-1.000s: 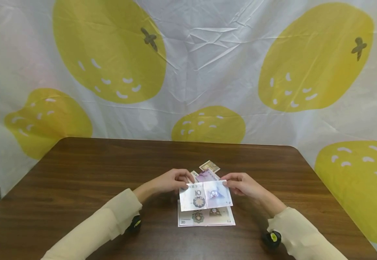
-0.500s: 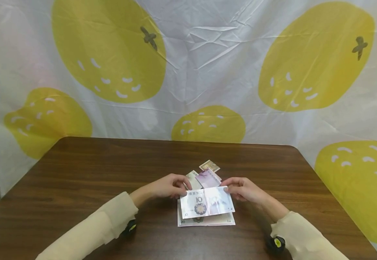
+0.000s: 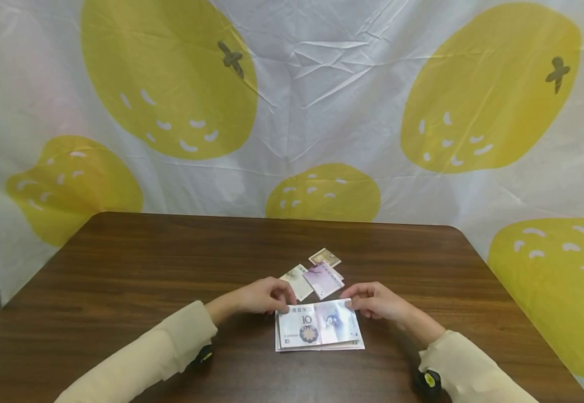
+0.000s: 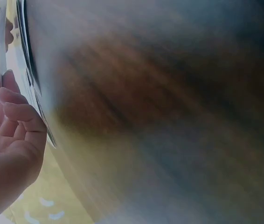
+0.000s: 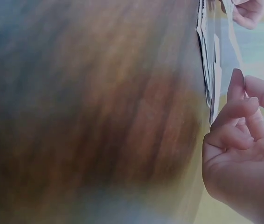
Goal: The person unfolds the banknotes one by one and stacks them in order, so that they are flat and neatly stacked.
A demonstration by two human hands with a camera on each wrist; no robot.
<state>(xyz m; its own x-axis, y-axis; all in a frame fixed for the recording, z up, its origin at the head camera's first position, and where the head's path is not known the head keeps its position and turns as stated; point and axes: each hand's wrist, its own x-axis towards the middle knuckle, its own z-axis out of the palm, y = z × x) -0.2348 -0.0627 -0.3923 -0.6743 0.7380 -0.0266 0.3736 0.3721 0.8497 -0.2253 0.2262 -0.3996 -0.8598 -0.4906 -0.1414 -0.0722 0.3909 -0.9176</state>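
A pale blue-grey banknote marked 10 (image 3: 317,326) is stretched between my two hands in the head view. My left hand (image 3: 263,295) pinches its far left corner, and my right hand (image 3: 378,301) pinches the far right corner. Just beneath it lies a stack of banknotes (image 3: 342,347), of which only the edges show. Both wrist views show thumb and finger closed on the note's edge, with the left hand (image 4: 13,126) in one and the right hand (image 5: 244,130) in the other. The stack appears edge-on beside them.
Beyond the held note lie a folded purple banknote (image 3: 324,279), a pale greenish banknote (image 3: 298,282) and a small brownish banknote (image 3: 325,256), partly overlapping. They rest on a dark wooden table (image 3: 171,252). Behind it hangs a white cloth with yellow fruit prints (image 3: 322,193).
Both hands have brought the 10 note nearer to me and down over the stack, now covering most of it. The purple and greenish notes behind have come into fuller view.
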